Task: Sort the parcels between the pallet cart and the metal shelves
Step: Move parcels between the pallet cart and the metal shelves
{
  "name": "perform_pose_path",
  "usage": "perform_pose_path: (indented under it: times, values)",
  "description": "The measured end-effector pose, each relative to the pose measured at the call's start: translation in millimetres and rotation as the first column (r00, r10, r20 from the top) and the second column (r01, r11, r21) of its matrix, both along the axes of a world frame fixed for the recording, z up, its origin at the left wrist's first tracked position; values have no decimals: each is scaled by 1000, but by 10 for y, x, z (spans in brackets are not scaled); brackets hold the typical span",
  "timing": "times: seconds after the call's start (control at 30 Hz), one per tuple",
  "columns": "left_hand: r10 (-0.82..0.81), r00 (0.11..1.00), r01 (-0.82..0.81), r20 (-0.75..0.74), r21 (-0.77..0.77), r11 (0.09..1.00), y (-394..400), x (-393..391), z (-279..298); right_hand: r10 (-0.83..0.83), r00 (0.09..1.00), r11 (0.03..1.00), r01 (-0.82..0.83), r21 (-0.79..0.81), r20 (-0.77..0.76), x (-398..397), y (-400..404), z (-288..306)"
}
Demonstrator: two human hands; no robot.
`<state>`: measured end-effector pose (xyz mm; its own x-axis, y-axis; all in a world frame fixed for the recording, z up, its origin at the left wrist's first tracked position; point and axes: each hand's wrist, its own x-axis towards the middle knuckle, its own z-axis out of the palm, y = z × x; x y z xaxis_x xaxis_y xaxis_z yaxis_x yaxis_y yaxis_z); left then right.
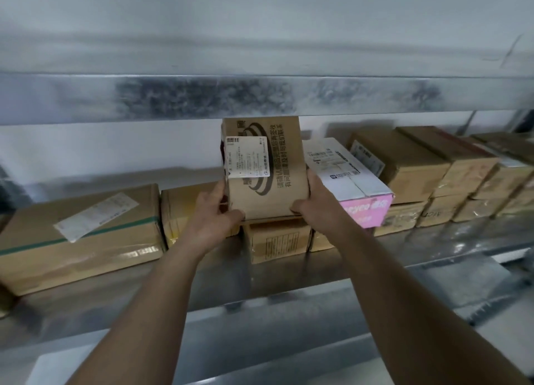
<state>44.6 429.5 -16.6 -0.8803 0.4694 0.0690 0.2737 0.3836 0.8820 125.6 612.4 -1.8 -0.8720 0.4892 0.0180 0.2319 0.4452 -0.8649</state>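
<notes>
A brown cardboard parcel (274, 170) with a white shipping label and dark printed text sits on top of a smaller brown box (276, 241) on the metal shelf (115, 298). My left hand (213, 211) grips its lower left side, thumb at the front bottom edge. My right hand (315, 204) grips its lower right corner. Both arms reach forward from below. The parcel's top nearly meets the shelf beam above. No pallet cart is in view.
A large flat brown box (83, 237) lies at the left. A white and pink box (355, 179) touches the held parcel's right side. Several brown boxes (419, 164) are stacked along the right. The upper shelf beam (260, 98) crosses overhead.
</notes>
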Motion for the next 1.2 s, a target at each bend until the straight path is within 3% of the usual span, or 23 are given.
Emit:
perform_pose_path:
  times: [0.13, 0.43, 0.8, 1.2]
  values:
    - [4, 999, 0, -49, 76, 997, -73, 216, -82, 60, 993, 998, -61, -3, -106, 214, -75, -94]
    - [64, 993, -37, -102, 246, 969, -238, 949, -203, 141, 981, 989, -132, 74, -135, 937, -174, -167]
    - [15, 990, 16, -141, 219, 976, 80, 1957, -188, 132, 967, 991, -125, 48, -219, 1991, 139, -192]
    - [-116, 984, 144, -134, 222, 964, 1050, 2770, -308, -15, 978, 994, 37, 107, -208, 3036, 988, -332]
